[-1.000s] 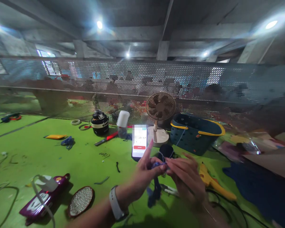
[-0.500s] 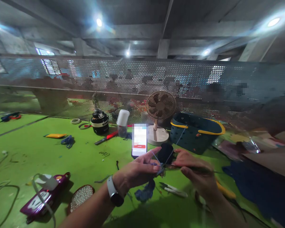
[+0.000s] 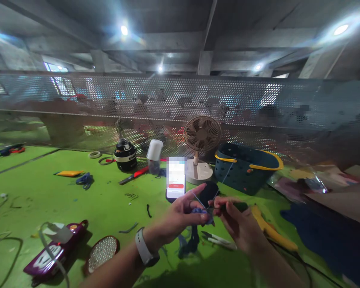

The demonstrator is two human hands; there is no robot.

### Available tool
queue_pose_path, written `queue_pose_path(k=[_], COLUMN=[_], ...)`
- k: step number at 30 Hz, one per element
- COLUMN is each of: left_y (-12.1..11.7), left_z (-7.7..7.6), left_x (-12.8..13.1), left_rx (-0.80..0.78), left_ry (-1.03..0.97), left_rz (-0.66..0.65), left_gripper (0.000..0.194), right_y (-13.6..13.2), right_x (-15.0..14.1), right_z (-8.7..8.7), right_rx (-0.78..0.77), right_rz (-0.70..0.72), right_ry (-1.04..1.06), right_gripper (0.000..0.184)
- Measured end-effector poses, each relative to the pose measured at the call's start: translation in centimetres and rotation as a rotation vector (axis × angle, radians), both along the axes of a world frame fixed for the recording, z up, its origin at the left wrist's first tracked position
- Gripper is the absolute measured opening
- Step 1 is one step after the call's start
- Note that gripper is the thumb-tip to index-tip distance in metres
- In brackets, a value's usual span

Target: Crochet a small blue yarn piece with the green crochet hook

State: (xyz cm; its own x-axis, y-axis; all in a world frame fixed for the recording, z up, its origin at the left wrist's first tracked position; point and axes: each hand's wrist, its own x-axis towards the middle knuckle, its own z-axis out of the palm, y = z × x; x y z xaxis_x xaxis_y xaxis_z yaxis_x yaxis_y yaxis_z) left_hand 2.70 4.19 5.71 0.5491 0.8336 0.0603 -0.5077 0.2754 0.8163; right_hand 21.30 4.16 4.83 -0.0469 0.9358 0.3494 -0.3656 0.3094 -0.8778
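My left hand [image 3: 184, 212] pinches a small blue crochet piece [image 3: 209, 217] between thumb and fingers. Its index finger points out with blue yarn [image 3: 229, 175] looped over it, and this yarn slants up to the basket. Close on the right, my right hand [image 3: 235, 222] is closed around a crochet hook [image 3: 241, 207] with a dark green handle; the tip meets the piece, though its exact place is hard to see. Behind the fingers lies a dark round thing [image 3: 209, 193]. Below the left hand there is a bunch of dark blue yarn or fabric [image 3: 189, 242].
A lit phone [image 3: 175, 193] stands ahead, with a fan [image 3: 202, 134] and a dark basket [image 3: 240, 174] behind. White-handled snips [image 3: 219, 241] and a yellow-handled tool [image 3: 273, 232] lie near the right hand. A purple device [image 3: 57, 250] and a round perforated object [image 3: 103, 253] lie left.
My right hand has turned and come closer against the crochet piece, so the green handle now shows. My left wrist has rolled, turning the watch face away. The dark bunch below has shifted slightly.
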Motion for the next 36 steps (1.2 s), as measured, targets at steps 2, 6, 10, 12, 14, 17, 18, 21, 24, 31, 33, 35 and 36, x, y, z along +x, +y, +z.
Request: queue_pose_path(k=[2, 6, 10, 12, 14, 17, 18, 21, 24, 31, 33, 35, 36], left_y=[-0.4, -0.8, -0.6, -0.6, -0.6, -0.7, -0.8, -1.1, -1.3, -1.2, -1.2, -1.2, -1.2], left_z=[0.0, -0.1, -0.3, -0.4, -0.6, -0.7, -0.7, -0.2, 0.4, 0.0, 0.0, 0.1, 0.1], left_x=[0.3, 0.9, 1.4, 1.6, 1.6, 1.6, 1.6, 1.5, 1.4, 1.4, 1.5, 1.6, 1.7], left_rx=[0.094, 0.276, 0.338, 0.304, 0.248, 0.178, 0.163, 0.152, 0.181, 0.181, 0.176, 0.171, 0.169], left_ry=[0.074, 0.196, 0.210, 0.213, 0.231, 0.229, 0.225, 0.216, 0.230, 0.352, 0.373, 0.373, 0.369], left_rz=[0.074, 0.119, 0.150, 0.163, 0.182, 0.208, 0.212, 0.224, 0.245, 0.296, 0.317, 0.347, 0.361], left_gripper=[0.101, 0.087, 0.035, 0.034, 0.033, 0.026, 0.026, 0.034, 0.044, 0.037, 0.038, 0.039, 0.039], right_y=[-0.5, -0.9, -0.8, -0.6, -0.5, -0.4, -0.4, -0.6, -0.8, -1.3, -1.4, -1.4, -1.4], right_x=[-0.5, -1.1, -1.2, -1.2, -1.1, -1.1, -1.1, -1.3, -1.3, -0.9, -0.9, -0.9, -0.9], right_z=[0.0, 0.1, 0.4, 0.5, 0.4, 0.2, 0.2, 0.6, 1.0, 1.1, 0.9, 0.6, 0.5], right_rx=[-0.054, -0.110, -0.104, -0.085, -0.066, -0.023, -0.002, 0.052, 0.064, 0.091, 0.107, 0.128, 0.131], right_rz=[-0.042, -0.103, -0.168, -0.196, -0.211, -0.229, -0.235, -0.257, -0.266, -0.264, -0.293, -0.326, -0.337], right_ry=[0.030, 0.086, 0.160, 0.162, 0.156, 0.157, 0.154, 0.112, 0.048, -0.122, -0.118, -0.115, -0.119], right_gripper=[0.020, 0.022, 0.021, 0.021, 0.019, 0.016, 0.015, 0.015, 0.015, 0.014, 0.015, 0.014, 0.013])
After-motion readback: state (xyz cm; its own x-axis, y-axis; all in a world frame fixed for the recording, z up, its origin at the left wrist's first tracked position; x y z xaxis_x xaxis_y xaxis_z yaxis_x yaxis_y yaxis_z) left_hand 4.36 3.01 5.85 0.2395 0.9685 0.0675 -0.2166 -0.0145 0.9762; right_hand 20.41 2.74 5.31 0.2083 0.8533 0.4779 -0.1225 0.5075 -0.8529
